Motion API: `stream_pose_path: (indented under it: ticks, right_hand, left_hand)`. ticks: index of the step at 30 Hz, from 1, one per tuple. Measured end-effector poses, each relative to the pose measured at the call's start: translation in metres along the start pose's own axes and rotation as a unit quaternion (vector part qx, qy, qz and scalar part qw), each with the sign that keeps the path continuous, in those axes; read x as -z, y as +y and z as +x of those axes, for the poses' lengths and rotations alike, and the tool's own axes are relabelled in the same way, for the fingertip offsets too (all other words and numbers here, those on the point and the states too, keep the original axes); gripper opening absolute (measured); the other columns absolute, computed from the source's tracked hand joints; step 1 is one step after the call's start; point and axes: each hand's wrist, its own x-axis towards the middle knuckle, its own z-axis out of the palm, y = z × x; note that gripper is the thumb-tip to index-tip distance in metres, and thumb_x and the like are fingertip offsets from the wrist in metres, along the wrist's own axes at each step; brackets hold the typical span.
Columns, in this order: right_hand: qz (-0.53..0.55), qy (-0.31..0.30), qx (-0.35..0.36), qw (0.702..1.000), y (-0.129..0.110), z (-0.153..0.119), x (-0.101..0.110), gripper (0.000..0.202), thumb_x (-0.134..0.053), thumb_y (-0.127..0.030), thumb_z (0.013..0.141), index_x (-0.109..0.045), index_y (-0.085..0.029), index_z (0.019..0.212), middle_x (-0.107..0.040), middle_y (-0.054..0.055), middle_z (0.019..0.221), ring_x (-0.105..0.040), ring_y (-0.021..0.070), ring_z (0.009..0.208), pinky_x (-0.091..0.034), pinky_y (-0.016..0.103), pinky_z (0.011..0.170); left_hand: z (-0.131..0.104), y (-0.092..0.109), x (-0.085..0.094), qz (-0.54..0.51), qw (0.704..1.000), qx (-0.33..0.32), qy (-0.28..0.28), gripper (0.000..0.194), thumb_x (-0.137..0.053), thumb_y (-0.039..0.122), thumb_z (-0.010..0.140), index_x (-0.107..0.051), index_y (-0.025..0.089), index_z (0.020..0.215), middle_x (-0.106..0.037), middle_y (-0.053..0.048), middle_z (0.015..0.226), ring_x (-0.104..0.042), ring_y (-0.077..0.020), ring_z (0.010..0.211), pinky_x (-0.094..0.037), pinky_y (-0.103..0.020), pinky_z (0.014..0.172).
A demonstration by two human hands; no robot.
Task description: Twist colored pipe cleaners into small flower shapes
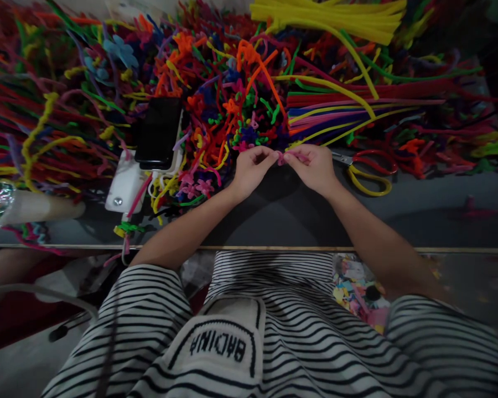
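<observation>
A small pink pipe cleaner (280, 158), bent into loops, is pinched between my two hands above the table's front part. My left hand (253, 168) has thumb and forefinger closed on its left side. On the other side, my right hand (313, 166) grips it between thumb and fingertips. Its exact shape is partly covered by my fingers. Just right of my right hand lie scissors (369, 171) with one red and one yellow handle loop. Beyond my hands spreads a heap of finished-looking pipe cleaner pieces (232, 110) in orange, green, pink and purple.
A black phone (158, 132) and a white power bank (122, 185) with a cable lie left. Straight pipe cleaners (327, 113) are bundled behind my right hand, a yellow bundle (332, 16) farther back. A pale cone-shaped object (45, 206) lies far left. The table edge (274, 249) runs before my body.
</observation>
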Motion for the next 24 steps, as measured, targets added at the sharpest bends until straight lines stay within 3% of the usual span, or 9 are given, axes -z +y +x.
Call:
stream_pose_path:
  ticks: [7, 11, 19, 24]
  right_hand:
    - [0.005, 0.04, -0.015, 0.999, 0.004, -0.001, 0.0, 0.045, -0.074, -0.068, 0.087, -0.081, -0.023, 0.087, -0.079, 0.004, 0.076, -0.07, 0.0183, 0.065, -0.058, 0.035, 0.063]
    - [0.041, 0.028, -0.024, 0.998, 0.008, 0.001, -0.001, 0.046, -0.076, -0.069, 0.085, -0.081, -0.023, 0.086, -0.08, 0.005, 0.08, -0.073, 0.0187, 0.07, -0.06, 0.035, 0.069]
    - [0.06, 0.028, -0.034, 0.997, 0.002, 0.001, -0.004, 0.052, -0.078, -0.074, 0.081, -0.08, -0.022, 0.086, -0.079, 0.005, 0.083, -0.071, 0.0178, 0.074, -0.057, 0.033, 0.07]
    - [0.006, -0.048, -0.016, 0.999, -0.007, 0.003, 0.005, 0.065, -0.053, -0.082, 0.094, -0.076, -0.021, 0.095, -0.073, 0.003, 0.08, -0.064, 0.0151, 0.071, -0.05, 0.03, 0.068]
  left_hand:
    - [-0.001, 0.001, -0.002, -0.012, 1.0, 0.0, -0.014, 0.04, -0.085, 0.058, 0.083, -0.079, 0.019, 0.078, -0.074, -0.002, 0.075, -0.062, -0.0104, 0.067, -0.047, -0.024, 0.064]
    - [-0.001, 0.001, 0.0, -0.021, 1.0, 0.004, -0.017, 0.046, -0.079, 0.064, 0.086, -0.078, 0.019, 0.081, -0.075, -0.003, 0.079, -0.064, -0.0114, 0.072, -0.051, -0.025, 0.069]
    - [-0.003, 0.002, 0.0, 0.015, 0.999, -0.023, -0.035, 0.062, -0.07, 0.076, 0.088, -0.075, 0.024, 0.121, -0.078, -0.006, 0.106, -0.072, -0.0153, 0.089, -0.058, -0.027, 0.078]
    - [-0.005, 0.002, -0.001, 0.05, 0.998, -0.025, -0.033, 0.061, -0.07, 0.075, 0.088, -0.079, 0.021, 0.112, -0.081, -0.007, 0.106, -0.072, -0.0153, 0.082, -0.058, -0.026, 0.07]
